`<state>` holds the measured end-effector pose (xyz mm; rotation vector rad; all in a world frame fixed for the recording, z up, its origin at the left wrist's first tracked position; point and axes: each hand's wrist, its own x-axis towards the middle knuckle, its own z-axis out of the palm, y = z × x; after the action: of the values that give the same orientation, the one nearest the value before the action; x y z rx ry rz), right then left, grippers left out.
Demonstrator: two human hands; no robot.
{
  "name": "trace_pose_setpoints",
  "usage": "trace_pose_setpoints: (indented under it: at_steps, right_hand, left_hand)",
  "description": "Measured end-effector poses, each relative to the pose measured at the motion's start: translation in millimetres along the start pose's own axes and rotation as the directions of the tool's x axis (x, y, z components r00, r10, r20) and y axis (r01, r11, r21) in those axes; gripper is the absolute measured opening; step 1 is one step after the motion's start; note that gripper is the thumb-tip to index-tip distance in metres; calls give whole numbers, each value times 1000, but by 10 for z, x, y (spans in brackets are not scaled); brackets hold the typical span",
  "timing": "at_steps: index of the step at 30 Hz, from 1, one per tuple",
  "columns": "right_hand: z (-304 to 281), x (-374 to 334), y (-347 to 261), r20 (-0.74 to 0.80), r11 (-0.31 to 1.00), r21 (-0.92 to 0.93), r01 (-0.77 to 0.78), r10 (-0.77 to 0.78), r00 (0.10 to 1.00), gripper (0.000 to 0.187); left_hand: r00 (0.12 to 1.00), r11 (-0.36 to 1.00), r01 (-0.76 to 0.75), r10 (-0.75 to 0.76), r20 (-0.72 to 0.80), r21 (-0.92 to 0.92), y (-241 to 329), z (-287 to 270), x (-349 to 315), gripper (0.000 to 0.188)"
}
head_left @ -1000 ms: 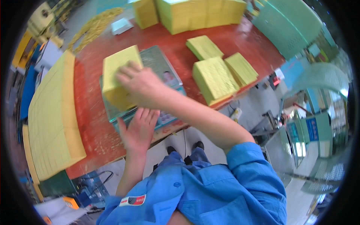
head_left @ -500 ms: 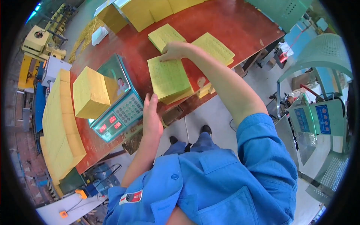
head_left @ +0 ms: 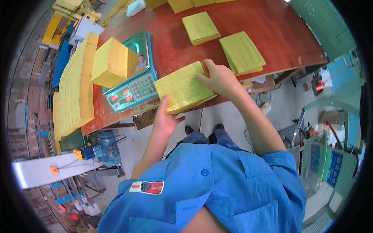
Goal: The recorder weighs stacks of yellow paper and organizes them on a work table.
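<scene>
Between my hands is a stack of yellow paper sheets (head_left: 182,86), tilted at the near edge of the red table (head_left: 171,44). My left hand (head_left: 164,122) grips its near left corner, a finger up against the side and the thumb below the near edge. My right hand (head_left: 220,79) is closed on the right end, thumb over the top, other fingers partly hidden behind the far edge. Left of the stack is a teal digital scale (head_left: 143,87) with a lit red display. A thick block of yellow paper (head_left: 110,64) rests on its pan.
Two thinner yellow stacks lie beyond my hands, one farther back (head_left: 201,27) and one at the right (head_left: 241,52). A long row of yellow blocks (head_left: 75,83) lines the table's left end. More yellow blocks (head_left: 180,4) stand at the back. A green perforated metal panel (head_left: 324,25) is at the far right.
My right hand has come from the stack's far edge to its right end. The stack has turned and tilted, and my left hand now touches its near left corner. The whole view has shifted.
</scene>
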<state>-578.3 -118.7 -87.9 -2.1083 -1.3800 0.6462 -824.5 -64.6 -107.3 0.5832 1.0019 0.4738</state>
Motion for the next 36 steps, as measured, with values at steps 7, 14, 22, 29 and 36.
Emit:
trace_pose_setpoints:
  at_steps: [7,14,22,29,36]
  right_hand:
    - [-374,350,-383,133,934,-62,351,-341,931,74]
    - [36,858,-107,472,948,118,297,-316,823,67]
    - [-99,809,-68,582,958,251,135,-261,770,60]
    - [-14,-325,414,-343,602,769,215,104,934,27]
    - [918,-819,506,267,-211,953,-219,235,935,39]
  left_hand:
    - [993,996,-65,71,-97,56,-49,-171,83,61]
    - [990,994,-113,112,89,3,-17,-76,29,63]
    - [976,988,-146,151,155,-47,27,-31,155,65]
    - [997,954,-41,56,44,-296,-26,200,-2,64]
    - [991,988,-134,132,34,78,-164,191,-82,72]
